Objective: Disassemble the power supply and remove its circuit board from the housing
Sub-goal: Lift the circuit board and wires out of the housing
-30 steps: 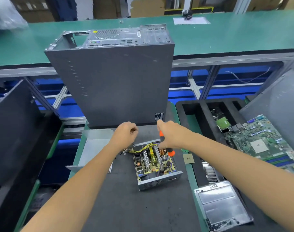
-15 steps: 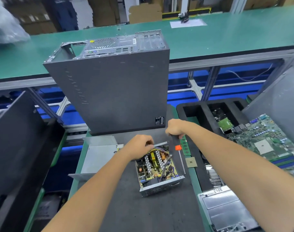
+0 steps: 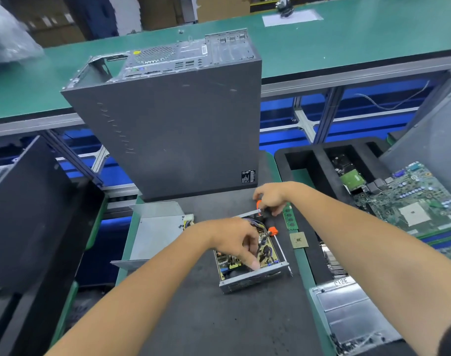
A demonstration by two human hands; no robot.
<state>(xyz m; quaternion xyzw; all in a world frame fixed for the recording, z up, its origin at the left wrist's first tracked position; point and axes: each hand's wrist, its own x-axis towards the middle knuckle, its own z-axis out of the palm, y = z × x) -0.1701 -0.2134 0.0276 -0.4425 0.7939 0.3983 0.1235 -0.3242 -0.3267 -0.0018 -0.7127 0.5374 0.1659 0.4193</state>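
The open metal power supply housing [image 3: 254,278] lies on the dark mat with its circuit board [image 3: 269,253] still inside. My left hand [image 3: 232,240] reaches down into it, fingers curled among the board's parts and thumb near the front wall. My right hand [image 3: 270,195] grips the black and orange handle of a screwdriver [image 3: 272,231] at the housing's far right corner. The screwdriver's shaft runs along the housing's right side, down to the mat.
A grey computer case [image 3: 168,124] stands upright just behind. The housing's lid [image 3: 155,232] lies at the left. A memory stick [image 3: 288,218] and a chip [image 3: 299,240] lie at the right, near a black foam tray [image 3: 309,160], a motherboard [image 3: 411,201] and a metal plate [image 3: 347,312].
My left hand moved from behind the housing onto the board. My right hand carried the screwdriver off the board to the housing's right side, tip down on the mat.
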